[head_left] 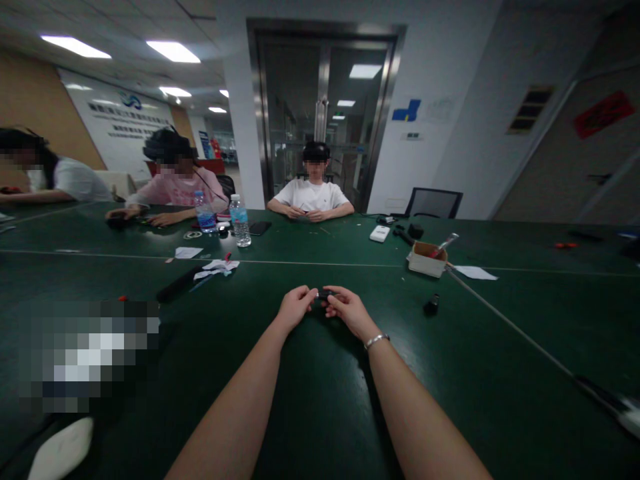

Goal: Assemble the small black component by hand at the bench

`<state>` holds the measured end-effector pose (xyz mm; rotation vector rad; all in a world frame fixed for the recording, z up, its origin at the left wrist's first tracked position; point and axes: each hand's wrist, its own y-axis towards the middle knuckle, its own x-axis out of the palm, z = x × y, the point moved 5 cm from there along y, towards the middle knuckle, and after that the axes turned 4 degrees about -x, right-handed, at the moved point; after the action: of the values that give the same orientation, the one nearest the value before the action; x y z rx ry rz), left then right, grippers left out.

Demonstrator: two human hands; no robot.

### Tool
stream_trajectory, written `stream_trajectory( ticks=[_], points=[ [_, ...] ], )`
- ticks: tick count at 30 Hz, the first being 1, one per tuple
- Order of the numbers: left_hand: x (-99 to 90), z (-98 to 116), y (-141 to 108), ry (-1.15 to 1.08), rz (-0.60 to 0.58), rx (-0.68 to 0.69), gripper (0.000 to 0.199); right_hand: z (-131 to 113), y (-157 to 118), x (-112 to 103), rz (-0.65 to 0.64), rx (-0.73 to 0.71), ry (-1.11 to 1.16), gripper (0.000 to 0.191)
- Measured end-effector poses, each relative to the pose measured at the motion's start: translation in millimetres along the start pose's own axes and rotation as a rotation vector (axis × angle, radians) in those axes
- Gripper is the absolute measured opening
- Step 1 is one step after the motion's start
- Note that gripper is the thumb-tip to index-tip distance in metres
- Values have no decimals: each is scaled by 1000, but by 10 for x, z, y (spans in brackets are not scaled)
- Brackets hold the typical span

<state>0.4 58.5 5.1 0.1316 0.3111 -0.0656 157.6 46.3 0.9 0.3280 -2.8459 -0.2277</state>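
Above the green table, both hands meet on a small dark cylindrical object (324,294), too small to name exactly. Its left end, with a light metallic glint, is pinched between the thumb and fingers of my left hand (296,308). From the other side my right hand (350,310), with a silver bracelet (377,341) at the wrist, grips the right end between thumb and fingers. Part of the object is hidden behind the fingertips. Off to the right of my right hand lies a small black item (431,305), its kind unclear.
A small open box (427,260) with a clear-handled tool in it stands right of centre on the green table (320,413). Two water bottles (241,223), crumpled papers (217,268) and a long black object (177,285) are left. Several people sit around the table.
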Motion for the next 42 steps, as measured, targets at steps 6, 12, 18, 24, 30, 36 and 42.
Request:
stream_trajectory(
  ticks=[6, 12, 18, 24, 30, 36, 42],
  points=[
    [0, 12, -16, 6, -5, -31, 43, -6, -1, 10, -20, -17, 0, 42],
    [-8, 28, -31, 58, 1, -44, 52, -24, -11, 29, -31, -11, -4, 43],
    [6, 31, -32, 35, 15, -35, 49, -15, -3, 22, 7, 14, 6, 39],
    [59, -6, -30, -27, -25, -41, 36, -4, 10, 4, 68, 49, 23, 37],
    [52, 14, -30, -102, -32, 7, 29, -13, 9, 7, 78, 54, 32, 36],
    [38, 102, -69, -152, -45, 75, 25, -22, 5, 4, 88, 37, 22, 33],
    [41, 141, -88, -198, -49, 73, 23, -14, 11, 2, 92, 38, 12, 32]
  ],
)
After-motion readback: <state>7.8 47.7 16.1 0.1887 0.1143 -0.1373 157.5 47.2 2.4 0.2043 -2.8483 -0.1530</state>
